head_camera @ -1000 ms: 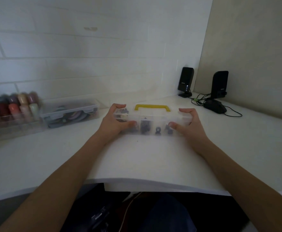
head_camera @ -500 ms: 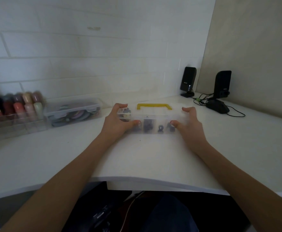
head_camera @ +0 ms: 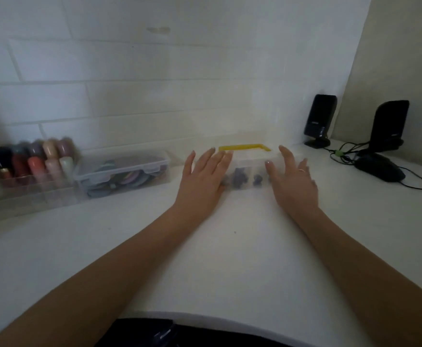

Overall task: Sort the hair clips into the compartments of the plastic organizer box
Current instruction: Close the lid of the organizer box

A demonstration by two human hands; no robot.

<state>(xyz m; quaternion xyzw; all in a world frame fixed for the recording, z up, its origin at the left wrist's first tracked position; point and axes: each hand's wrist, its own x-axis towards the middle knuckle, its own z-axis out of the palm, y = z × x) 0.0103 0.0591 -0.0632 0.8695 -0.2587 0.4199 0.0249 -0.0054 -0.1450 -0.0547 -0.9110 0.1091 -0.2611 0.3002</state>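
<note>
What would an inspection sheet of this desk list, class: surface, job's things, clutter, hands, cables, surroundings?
Surface: white desk.
Job's things: clear organizer box with yellow handle, dark hair clips inside.
Clutter: nail polish bottles, lidded clear case, mouse.
Hands: left hand and right hand, fingers straight, at the box's ends.
Cables: black leads by the speakers.
Surroundings: white tiled wall.

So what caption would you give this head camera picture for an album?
Both hands, left and right, open with fingers straight at the ends of a clear organizer box with dark hair clips inside.
</note>
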